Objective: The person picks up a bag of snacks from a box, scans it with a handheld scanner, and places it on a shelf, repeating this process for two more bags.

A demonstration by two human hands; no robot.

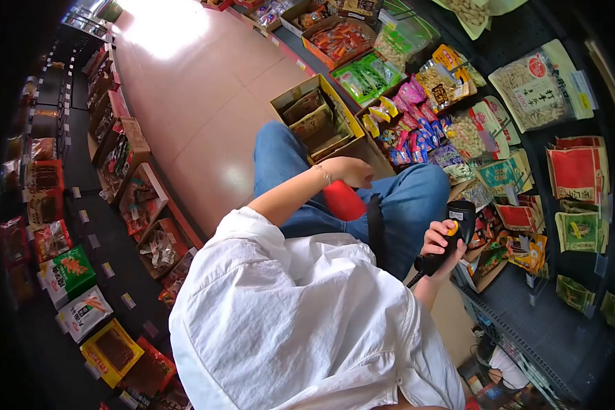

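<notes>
My left hand point(350, 171) hangs bent at the wrist above my lap, fingers loosely curved and nothing visible in them. Just below it a smooth red object point(344, 200) shows between my jeans-clad legs; what it is I cannot make out. At the right, my right hand point(441, 247) is wrapped round a black handheld device point(460, 222) with a yellow button under a finger. Beyond my knees stands an open yellow-edged carton point(354, 124) with dark packets inside. Colourful small wrapped snacks point(417, 130) fill a box to its right.
Hanging snack bags point(536, 89) and red packets point(577, 171) line the shelf on the right. Another shelf with packaged food point(72, 270) runs along the left. Tiled floor point(205, 102) lies between them. A person in light clothing point(509, 369) is partly visible at lower right.
</notes>
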